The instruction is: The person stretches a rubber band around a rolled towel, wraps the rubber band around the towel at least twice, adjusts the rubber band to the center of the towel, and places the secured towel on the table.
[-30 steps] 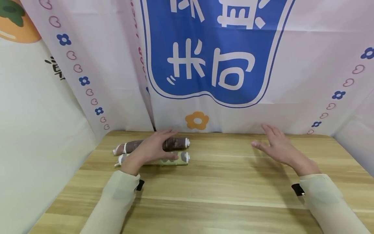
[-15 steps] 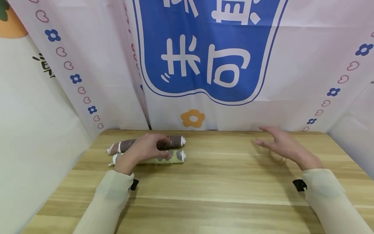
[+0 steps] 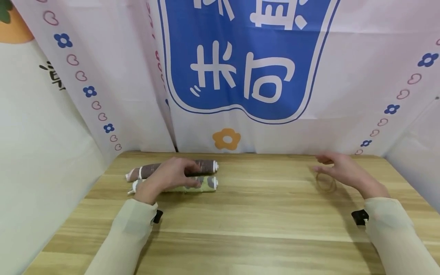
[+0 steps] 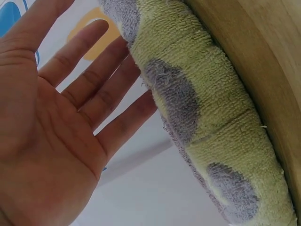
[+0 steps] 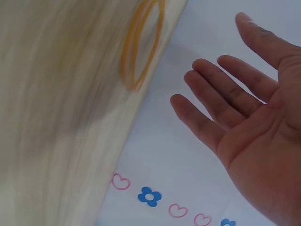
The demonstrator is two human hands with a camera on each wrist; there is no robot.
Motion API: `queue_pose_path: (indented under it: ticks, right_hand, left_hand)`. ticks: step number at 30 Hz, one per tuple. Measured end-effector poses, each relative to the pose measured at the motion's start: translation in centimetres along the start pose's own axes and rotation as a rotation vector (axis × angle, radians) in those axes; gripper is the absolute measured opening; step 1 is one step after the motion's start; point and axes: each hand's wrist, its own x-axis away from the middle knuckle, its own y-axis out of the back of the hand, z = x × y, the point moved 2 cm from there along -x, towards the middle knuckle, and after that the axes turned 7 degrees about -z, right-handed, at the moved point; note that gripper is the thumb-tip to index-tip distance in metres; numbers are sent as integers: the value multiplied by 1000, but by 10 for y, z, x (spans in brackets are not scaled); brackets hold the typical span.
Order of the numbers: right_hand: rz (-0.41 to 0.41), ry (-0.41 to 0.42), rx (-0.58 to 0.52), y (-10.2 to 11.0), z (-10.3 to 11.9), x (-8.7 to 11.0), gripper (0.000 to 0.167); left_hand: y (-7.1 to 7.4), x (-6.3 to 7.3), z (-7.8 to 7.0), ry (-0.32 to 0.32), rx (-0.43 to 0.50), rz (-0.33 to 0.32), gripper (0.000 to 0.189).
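Two rolled-up towels lie side by side on the table's left half in the head view. The nearer roll is green with grey spots; the farther roll is dark brown with a pale band near its left end. My left hand lies over their middles, fingers extended; in the left wrist view its fingertips reach the edge of the spotted terry cloth. On the right, my right hand hovers with fingers spread apart and nothing in it. Yellow rubber bands lie on the table below its fingertips.
The wood-grain table meets a printed cloth backdrop at its far edge. Another white cloth hangs along the left side. Black camera straps show at both wrists.
My right hand has moved to the right and its rubber bands have come into sight beneath it. The head view has shifted slightly. My left hand stays over the towel rolls.
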Motion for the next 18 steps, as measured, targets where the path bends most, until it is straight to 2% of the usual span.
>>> queue_pose_path:
  ticks: [10, 18]
  right_hand:
    - [4, -9, -1, 1, -21, 2, 51]
    - [-35, 19, 27, 1, -34, 4, 24]
  left_hand:
    - [-5, -3, 1, -21, -54, 42, 43]
    - [-9, -3, -1, -4, -80, 64, 46]
